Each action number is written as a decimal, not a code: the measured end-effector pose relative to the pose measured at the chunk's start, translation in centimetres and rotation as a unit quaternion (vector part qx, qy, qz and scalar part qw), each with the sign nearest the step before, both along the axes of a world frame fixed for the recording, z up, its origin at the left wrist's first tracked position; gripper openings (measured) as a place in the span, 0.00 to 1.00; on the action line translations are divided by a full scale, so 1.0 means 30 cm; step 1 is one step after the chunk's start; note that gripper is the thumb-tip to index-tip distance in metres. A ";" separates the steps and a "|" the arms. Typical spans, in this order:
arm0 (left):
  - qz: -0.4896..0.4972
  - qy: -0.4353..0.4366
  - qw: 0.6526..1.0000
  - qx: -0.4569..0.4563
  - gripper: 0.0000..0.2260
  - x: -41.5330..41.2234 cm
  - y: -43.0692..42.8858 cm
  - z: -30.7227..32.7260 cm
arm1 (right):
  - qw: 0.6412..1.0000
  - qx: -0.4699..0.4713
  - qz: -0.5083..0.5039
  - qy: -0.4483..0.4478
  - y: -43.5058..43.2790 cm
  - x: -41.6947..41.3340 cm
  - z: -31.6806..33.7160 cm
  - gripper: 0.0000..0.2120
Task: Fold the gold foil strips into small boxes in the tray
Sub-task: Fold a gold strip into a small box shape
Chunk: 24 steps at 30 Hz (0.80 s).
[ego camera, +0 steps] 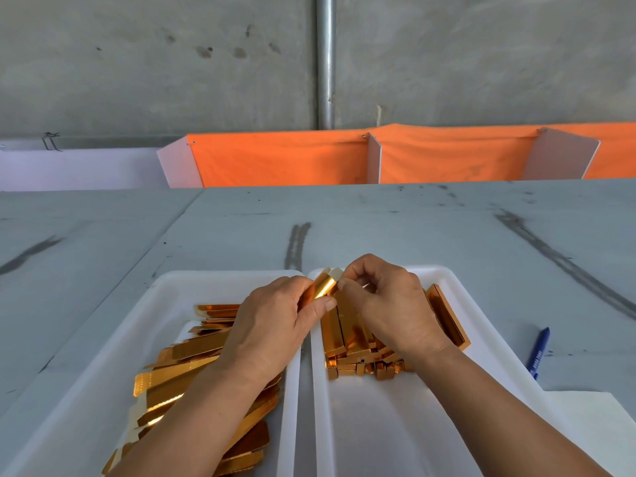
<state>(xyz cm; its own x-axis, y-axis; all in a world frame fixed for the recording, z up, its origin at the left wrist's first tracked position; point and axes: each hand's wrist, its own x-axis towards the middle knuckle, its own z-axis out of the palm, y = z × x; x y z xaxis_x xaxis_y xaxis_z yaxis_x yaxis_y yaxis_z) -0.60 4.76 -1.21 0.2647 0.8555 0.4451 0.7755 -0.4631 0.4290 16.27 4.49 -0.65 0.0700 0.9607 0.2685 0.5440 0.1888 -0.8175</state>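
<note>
My left hand (pixel 275 321) is gripping a gold foil strip (pixel 321 287), fingers curled; my right hand (pixel 389 304) is pinching its upper end.

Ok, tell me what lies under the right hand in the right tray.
Under the right hand lies a pile of folded gold boxes in the white tray, a longer box beside the wrist. The hand and wrist cover the pile's middle; its extent there is hidden.

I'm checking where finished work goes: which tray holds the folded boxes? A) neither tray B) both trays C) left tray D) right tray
D: the boxes lie piled in the right tray, while the left tray holds only flat strips.
</note>
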 end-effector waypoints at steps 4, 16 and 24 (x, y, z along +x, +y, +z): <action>0.004 0.008 1.000 0.012 0.14 0.007 -0.001 -0.003 | 1.000 -0.018 0.013 0.002 -0.001 -0.003 -0.003 0.05; -0.009 0.000 1.000 0.020 0.16 0.017 -0.007 -0.008 | 0.993 -0.060 0.055 0.080 -0.006 -0.006 0.010 0.09; -0.007 0.018 1.000 0.015 0.17 0.023 -0.009 -0.004 | 0.997 -0.007 0.023 0.076 0.003 -0.006 -0.006 0.07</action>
